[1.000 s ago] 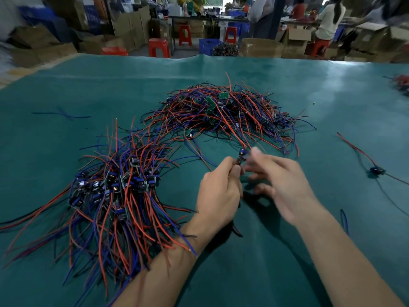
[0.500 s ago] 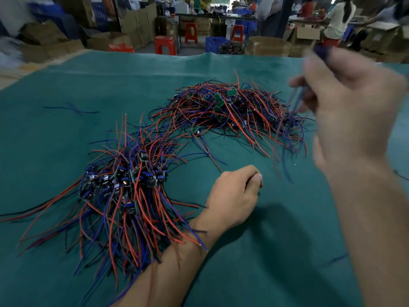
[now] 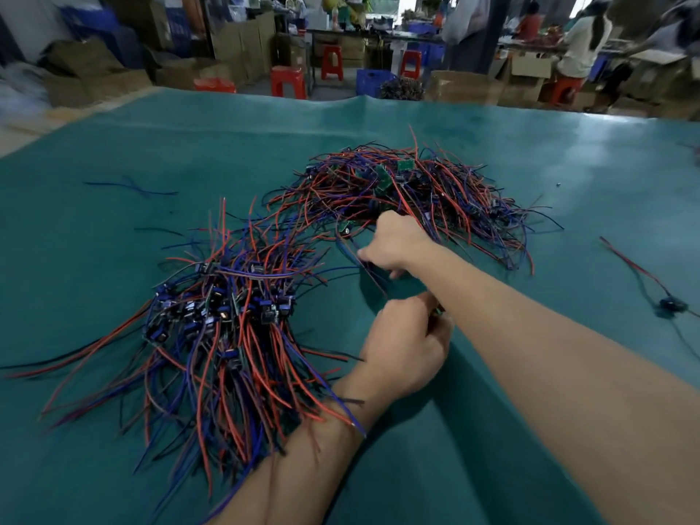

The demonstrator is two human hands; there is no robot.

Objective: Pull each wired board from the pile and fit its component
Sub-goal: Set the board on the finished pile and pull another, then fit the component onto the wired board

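- Head view: the right hand (image 3: 394, 246) is reaching into the far pile (image 3: 416, 191), fingers curling among its wires.
- The left hand (image 3: 407, 344) is closing around something small; what, unclear.
- Boards probably light, leads floppy and tangling; gripping the board edge looks safer.

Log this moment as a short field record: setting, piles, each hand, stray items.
surface: green mat over a table
far pile: tangled red and blue wires with green boards
near pile: wired boards with blue components, left of the arms
right hand: reaches across to the near edge of the far pile, fingers curled into the wires; exact grip hidden
left hand: curled near the mat; a small part seems to show at its fingertips, unclear
stray items: one wired part at right; loose blue wire at far left
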